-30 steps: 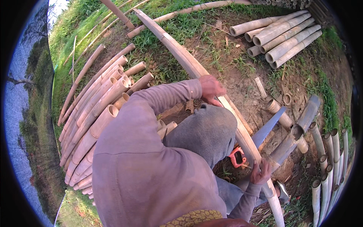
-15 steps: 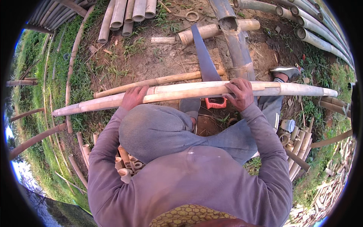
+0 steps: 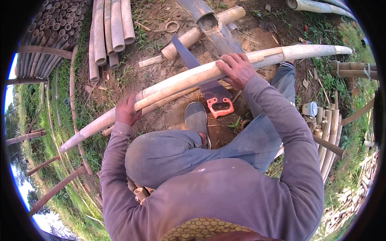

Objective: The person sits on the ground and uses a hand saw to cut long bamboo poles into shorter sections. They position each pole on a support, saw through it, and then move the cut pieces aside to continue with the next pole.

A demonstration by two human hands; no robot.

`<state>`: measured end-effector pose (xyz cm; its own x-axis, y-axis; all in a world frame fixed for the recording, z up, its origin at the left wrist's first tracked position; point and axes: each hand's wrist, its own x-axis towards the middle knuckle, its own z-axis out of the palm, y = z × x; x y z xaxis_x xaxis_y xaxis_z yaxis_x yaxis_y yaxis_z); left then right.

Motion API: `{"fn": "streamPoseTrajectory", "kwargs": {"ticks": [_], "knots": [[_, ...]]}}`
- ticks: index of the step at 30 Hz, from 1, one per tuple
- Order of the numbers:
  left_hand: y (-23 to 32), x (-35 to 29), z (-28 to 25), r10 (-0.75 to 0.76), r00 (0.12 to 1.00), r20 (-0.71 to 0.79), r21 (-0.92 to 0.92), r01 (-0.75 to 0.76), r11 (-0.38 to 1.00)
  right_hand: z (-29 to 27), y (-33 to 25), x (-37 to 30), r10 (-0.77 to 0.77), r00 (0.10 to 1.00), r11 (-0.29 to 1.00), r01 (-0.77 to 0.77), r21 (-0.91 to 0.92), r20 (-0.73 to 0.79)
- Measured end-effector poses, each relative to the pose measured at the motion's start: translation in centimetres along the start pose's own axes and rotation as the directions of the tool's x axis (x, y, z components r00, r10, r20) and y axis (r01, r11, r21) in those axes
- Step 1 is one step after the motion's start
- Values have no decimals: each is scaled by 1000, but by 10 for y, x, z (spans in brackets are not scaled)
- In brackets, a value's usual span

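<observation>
A long pale bamboo pole (image 3: 179,85) lies slantwise before me, its right end farther away than its left. My left hand (image 3: 128,109) is closed round it left of the middle, and my right hand (image 3: 236,70) grips it right of the middle. Beneath the pole lies a hand saw with a dark blade (image 3: 186,54) and an orange-red handle (image 3: 220,107); the pole hides part of the blade. A thinner bamboo piece (image 3: 169,101) rests on the ground just behind my near shoe, partly covered by the held pole.
A thick bamboo length (image 3: 226,38) crosses another bamboo piece (image 3: 189,40) on the soil ahead. Bamboo poles (image 3: 116,30) lie at the far left, near a large stack (image 3: 56,40). Short cut pieces (image 3: 329,136) and a white cup (image 3: 309,109) are at my right.
Both hands have swung the bamboo pole: its right end has gone farther away and its left end nearer. The head view has also shifted, so the saw appears farther left.
</observation>
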<state>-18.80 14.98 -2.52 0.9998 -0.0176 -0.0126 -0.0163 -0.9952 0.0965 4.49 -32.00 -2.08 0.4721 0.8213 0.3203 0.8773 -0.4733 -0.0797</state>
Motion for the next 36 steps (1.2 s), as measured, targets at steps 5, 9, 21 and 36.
{"fn": "streamPoseTrajectory", "kwargs": {"ticks": [5,9,21,36], "knots": [[-44,38,1,-18,995,-94,-4,18,1000,21,26,65,-22,998,997,18,-71,-62],[-56,54,5,-6,988,-155,-19,3,1000,31,41,92,-51,996,998,48,-43,-75],[-74,85,0,-148,989,-6,-35,148,988,39,62,134,-40,999,998,39,-42,-23],[90,204,14,205,925,-321,-91,-246,965,47,-25,47,69,977,994,-84,-68,-204]]}}
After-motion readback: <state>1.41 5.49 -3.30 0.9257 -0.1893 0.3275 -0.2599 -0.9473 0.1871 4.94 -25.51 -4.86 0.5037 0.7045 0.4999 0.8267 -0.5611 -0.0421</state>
